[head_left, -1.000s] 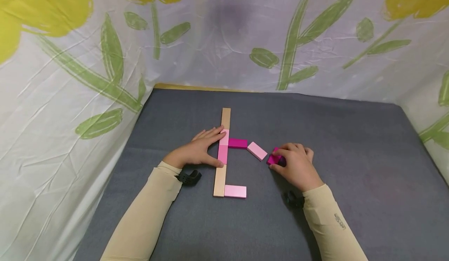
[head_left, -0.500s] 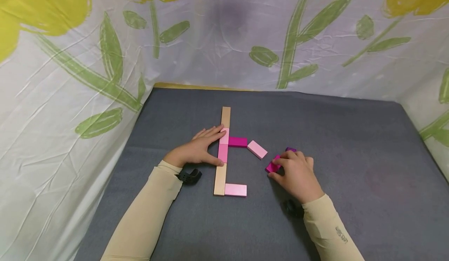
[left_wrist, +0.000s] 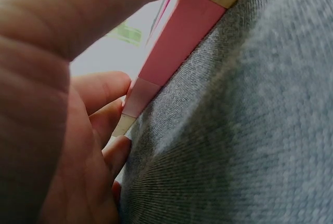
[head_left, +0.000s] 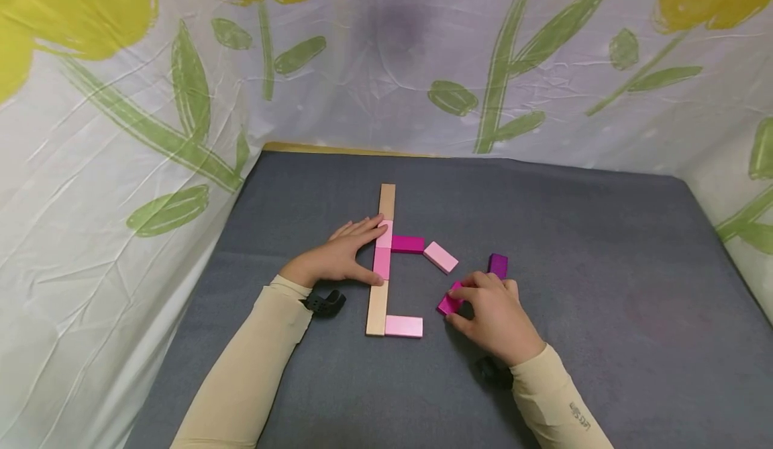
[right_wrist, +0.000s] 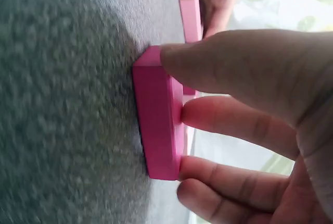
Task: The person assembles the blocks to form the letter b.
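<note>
In the head view my left hand (head_left: 338,261) lies spread beside a straight column of blocks. Its thumb touches near where the pink block (head_left: 382,265) meets the lower wooden block (head_left: 376,315), and its fingertips reach the light pink block (head_left: 383,237). The upper wooden block (head_left: 387,201) tops the column. My right hand (head_left: 498,318) pinches a magenta block (right_wrist: 155,120) that lies on the grey cloth, thumb at the near end and fingers along its upper side. A purple block (head_left: 498,264) lies just beyond the right hand, partly hidden by it.
From the column a dark magenta block (head_left: 408,244) sticks out rightward, followed by an angled pale pink block (head_left: 441,257). Another pale pink block (head_left: 404,327) extends from the column's bottom. The grey cloth (head_left: 604,268) ends at a flower-painted sheet (head_left: 392,86).
My right hand has slid the magenta block toward me and to the left, away from the purple block, which now shows more. The left hand has stayed at the column.
</note>
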`<state>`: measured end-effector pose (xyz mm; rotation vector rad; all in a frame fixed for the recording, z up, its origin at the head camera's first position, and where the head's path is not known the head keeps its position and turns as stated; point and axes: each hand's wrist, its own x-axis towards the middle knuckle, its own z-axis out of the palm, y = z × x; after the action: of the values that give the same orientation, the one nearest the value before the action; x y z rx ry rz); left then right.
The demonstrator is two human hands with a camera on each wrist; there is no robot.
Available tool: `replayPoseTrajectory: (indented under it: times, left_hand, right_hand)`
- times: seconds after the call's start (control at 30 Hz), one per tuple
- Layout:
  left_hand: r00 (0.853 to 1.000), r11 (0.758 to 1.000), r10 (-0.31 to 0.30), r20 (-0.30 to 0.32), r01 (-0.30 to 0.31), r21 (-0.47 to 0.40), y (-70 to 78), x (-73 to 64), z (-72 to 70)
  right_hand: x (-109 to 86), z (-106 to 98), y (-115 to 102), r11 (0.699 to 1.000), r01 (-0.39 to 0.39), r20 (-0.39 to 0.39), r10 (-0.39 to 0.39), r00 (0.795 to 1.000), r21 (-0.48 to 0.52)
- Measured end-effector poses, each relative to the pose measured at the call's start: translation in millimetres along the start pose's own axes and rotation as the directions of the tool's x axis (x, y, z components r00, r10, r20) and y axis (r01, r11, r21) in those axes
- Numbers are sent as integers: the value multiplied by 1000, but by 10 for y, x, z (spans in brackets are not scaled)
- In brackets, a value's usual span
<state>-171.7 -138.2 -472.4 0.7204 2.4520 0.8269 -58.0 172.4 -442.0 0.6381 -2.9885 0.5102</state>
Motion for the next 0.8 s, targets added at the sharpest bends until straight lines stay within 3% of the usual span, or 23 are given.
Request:
replayPoseTrajectory:
  times: [0.3, 0.8]
  left_hand:
    - [1000, 1000, -2, -4, 2, -7, 23, -12, -9]
    - [1000, 1000, 2, -11, -2, -3, -16, 15, 10]
  right_hand:
    - [-17, 44, -85, 999, 32, 1, -32, 999, 20]
    - [-16, 66, -155, 999, -4, 70, 0, 998, 54]
